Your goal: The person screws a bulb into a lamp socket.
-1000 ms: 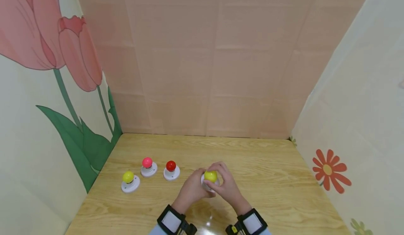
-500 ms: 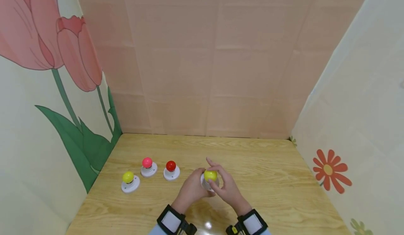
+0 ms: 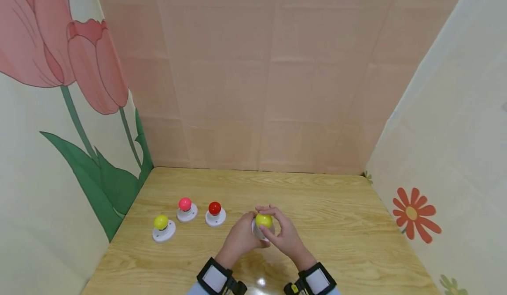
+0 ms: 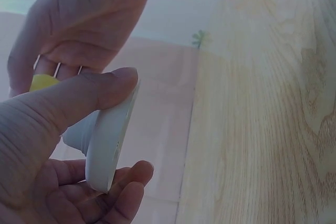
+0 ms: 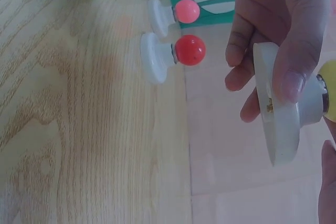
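Note:
My left hand [image 3: 242,235] grips a white round lamp holder [image 4: 102,142], its thumb on one face of the flange and its fingers curled behind. The holder is tilted on its side, and a brass screw shows in its underside in the right wrist view. A yellow bulb [image 3: 263,220] sits in the holder's socket, with a metal collar visible between them. My right hand [image 3: 288,234] holds this bulb, thumb on the near side and fingers curving round the far side. In the left wrist view the left thumb covers part of the bulb.
To the left on the wooden table [image 3: 340,224] stand three more white holders with bulbs: a yellow bulb [image 3: 160,222], a pink bulb [image 3: 185,204] and a red bulb [image 3: 214,208]. A pink-beige sheet [image 3: 261,88] hangs behind the table, with flowered sheets at both sides.
Half a second ago the right fingers were raised and spread off the bulb; now they are lowered round it again. The left hand and the holder have hardly moved.

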The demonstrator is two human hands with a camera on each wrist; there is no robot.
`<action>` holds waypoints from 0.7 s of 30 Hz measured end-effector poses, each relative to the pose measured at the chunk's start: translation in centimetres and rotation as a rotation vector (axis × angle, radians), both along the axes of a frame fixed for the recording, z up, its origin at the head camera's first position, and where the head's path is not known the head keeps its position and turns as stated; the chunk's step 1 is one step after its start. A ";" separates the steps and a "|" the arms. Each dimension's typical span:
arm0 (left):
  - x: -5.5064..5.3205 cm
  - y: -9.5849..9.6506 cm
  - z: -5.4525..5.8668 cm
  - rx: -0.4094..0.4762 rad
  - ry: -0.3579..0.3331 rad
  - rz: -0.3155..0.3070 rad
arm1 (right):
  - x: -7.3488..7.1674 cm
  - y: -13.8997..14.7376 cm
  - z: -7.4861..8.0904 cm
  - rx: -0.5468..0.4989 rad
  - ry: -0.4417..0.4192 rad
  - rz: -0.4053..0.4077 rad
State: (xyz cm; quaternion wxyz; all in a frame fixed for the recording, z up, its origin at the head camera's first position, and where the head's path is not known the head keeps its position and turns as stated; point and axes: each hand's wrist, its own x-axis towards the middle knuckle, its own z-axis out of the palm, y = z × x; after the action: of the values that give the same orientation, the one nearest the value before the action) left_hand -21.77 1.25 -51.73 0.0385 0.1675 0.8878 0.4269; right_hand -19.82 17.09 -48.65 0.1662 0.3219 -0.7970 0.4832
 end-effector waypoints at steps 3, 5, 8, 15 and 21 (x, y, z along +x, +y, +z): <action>0.0 0.0 0.0 0.004 0.001 -0.003 | 0.1 -0.1 0.2 -0.003 -0.001 -0.033; 0.0 0.1 0.0 0.007 0.003 -0.005 | 0.2 -0.3 0.4 -0.002 -0.021 -0.059; 0.0 0.0 0.0 0.001 0.006 -0.003 | 0.3 -0.4 0.6 0.014 -0.056 -0.087; 0.2 -0.1 0.2 -0.013 0.008 -0.002 | 0.2 -0.3 0.4 0.038 -0.034 -0.069; 0.2 -0.3 0.2 -0.001 0.013 0.009 | 0.2 0.0 0.1 0.031 -0.007 -0.036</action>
State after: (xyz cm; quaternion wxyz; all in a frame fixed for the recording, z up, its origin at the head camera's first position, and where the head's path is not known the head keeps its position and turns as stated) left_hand -21.57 0.98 -51.53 0.0310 0.1664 0.8891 0.4253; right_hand -19.60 17.12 -48.57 0.1672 0.3082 -0.8107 0.4688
